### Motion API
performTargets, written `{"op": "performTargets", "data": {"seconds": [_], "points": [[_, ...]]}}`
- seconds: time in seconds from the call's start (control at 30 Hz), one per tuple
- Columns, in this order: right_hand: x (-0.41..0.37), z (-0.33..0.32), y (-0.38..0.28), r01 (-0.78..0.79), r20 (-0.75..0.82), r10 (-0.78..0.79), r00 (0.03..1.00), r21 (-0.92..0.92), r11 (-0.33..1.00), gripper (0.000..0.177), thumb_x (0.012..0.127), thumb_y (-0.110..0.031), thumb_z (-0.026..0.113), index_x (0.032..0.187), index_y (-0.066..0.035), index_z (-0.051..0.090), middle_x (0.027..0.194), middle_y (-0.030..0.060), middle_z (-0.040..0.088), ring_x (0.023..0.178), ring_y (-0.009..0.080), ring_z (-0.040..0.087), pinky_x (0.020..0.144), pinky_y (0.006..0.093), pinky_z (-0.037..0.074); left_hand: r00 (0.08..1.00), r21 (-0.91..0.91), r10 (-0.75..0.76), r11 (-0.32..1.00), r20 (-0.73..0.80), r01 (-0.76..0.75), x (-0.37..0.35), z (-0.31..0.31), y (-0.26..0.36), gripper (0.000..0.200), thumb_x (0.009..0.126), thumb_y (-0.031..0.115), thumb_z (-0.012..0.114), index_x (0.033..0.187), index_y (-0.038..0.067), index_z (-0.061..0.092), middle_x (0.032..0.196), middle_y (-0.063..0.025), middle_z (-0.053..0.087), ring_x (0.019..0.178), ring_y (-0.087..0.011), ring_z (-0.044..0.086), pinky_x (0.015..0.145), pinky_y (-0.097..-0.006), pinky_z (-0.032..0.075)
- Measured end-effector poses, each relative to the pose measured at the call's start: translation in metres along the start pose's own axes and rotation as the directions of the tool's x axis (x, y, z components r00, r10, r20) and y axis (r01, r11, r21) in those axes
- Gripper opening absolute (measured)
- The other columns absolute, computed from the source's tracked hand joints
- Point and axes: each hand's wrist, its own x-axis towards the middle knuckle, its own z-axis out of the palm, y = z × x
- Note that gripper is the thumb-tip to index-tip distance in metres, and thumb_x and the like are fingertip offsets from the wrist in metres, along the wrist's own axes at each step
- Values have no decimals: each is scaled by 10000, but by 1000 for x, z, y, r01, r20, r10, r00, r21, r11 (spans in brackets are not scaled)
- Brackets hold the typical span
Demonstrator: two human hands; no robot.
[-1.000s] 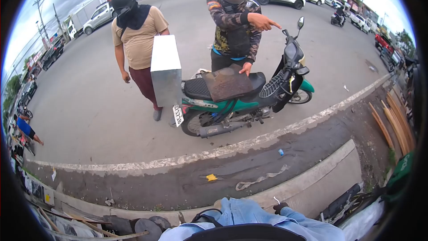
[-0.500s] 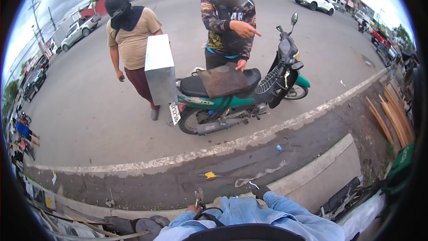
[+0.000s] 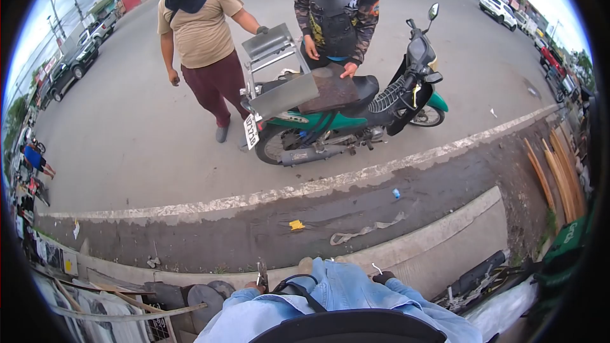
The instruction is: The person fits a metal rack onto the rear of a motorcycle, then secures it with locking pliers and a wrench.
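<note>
Low in the view, my left hand (image 3: 255, 287) is closed around a pliers-like tool (image 3: 262, 273) that points up. My right hand (image 3: 384, 277), in a dark glove, is closed on a thin white item (image 3: 376, 268). Both hands are beside my denim-clad body. Beyond them a green motorcycle (image 3: 340, 121) stands on the road. A silver metal frame (image 3: 286, 95) rests tilted at its rear, held by the gloved hand of a person in a tan shirt (image 3: 203, 32). Another person (image 3: 337, 19) touches a brown sheet (image 3: 329, 89) on the seat.
A raised concrete kerb (image 3: 432, 241) runs before me, with a yellow scrap (image 3: 296, 225) and a blue item (image 3: 396, 193) beyond it. Wooden planks (image 3: 562, 171) and a green bag (image 3: 569, 235) are at the right. Round discs (image 3: 204, 298) lie at lower left. Vehicles stand farther off.
The metal piece has been turned and tilted, showing its open frame. The tan-shirted person has reached to it. The other person's pointing hand has dropped. My left hand has shifted left, my right hand slightly right.
</note>
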Motion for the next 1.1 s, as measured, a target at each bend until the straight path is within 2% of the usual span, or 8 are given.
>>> {"op": "performTargets", "data": {"seconds": [0.1, 0.2, 0.23, 0.3, 0.43, 0.5, 0.6, 1.1], "points": [[14, -4, -12, 65, 16, -65, 998, -4, 998, 366, 746, -387, 572, 906, -76, 680, 952, 164, 668, 882, 305, 644, 770, 393, 502, 997, 15, 74, 997, -25, -73, 1, 5, 7, 447, 766, 424, 614, 1074, 101, 648, 1077, -167, 631, 1032, -341, 587, 890, -402, 458], [47, -5, -19, 495, 53, -498, 865, -248, 833, 353, 732, -367, 595, 852, -46, 683, 736, 116, 682, 640, 237, 645, 600, 356, 507, 992, -12, 124, 992, -27, -124, -18, 0, 34, 437, 780, 430, 607, 1068, 104, 647, 1067, -167, 634, 1017, -345, 589, 879, -411, 457], [36, -13, -31, 497, 60, -500, 864, -255, 829, 353, 732, -367, 595, 852, -46, 683, 736, 116, 682, 640, 237, 645, 600, 356, 507, 992, -8, 130, 991, -3, -130, -20, -1, 41, 436, 785, 433, 606, 1069, 104, 645, 1062, -168, 635, 1012, -346, 590, 875, -413, 457], [-1, -38, -73, 100, 3, -103, 995, 237, 966, 334, 731, -332, 588, 893, -50, 663, 786, 142, 683, 724, 260, 668, 692, 376, 519, 983, -6, 182, 983, 9, -182, -25, 0, 50, 434, 789, 434, 604, 1070, 106, 644, 1059, -166, 636, 1010, -346, 590, 872, -413, 457], [-8, -52, -95, 141, -28, -138, 990, 247, 959, 322, 731, -307, 579, 863, -26, 666, 718, 139, 674, 663, 235, 665, 667, 361, 520, 969, -43, 248, 968, 3, -248, -30, 4, 62, 437, 794, 438, 598, 1076, 107, 638, 1058, -165, 635, 1010, -343, 589, 867, -412, 458], [18, -42, -85, 191, -13, -193, 981, 209, 959, 318, 730, -312, 573, 857, -37, 671, 715, 129, 676, 658, 233, 665, 667, 356, 520, 966, -11, 259, 966, 16, -259, -20, 12, 56, 436, 792, 435, 602, 1078, 108, 637, 1060, -164, 635, 1011, -340, 590, 868, -412, 458], [22, -41, -81, 357, 76, -349, 934, -168, 919, 203, 754, -252, 602, 876, -103, 663, 811, 74, 687, 789, 256, 657, 729, 383, 506, 978, -6, 202, 979, 45, -202, -26, 8, 53, 433, 787, 425, 612, 1083, 111, 637, 1065, -162, 635, 1014, -333, 592, 872, -410, 457], [50, -25, -40, 452, 207, -402, 892, -455, 767, 225, 729, -273, 673, 936, -186, 659, 944, 68, 667, 899, 284, 634, 791, 389, 505, 993, -12, 73, 997, 90, -72, -15, -3, 48, 416, 811, 405, 591, 1104, 113, 633, 1120, -156, 615, 1060, -337, 568, 909, -409, 438]]}}
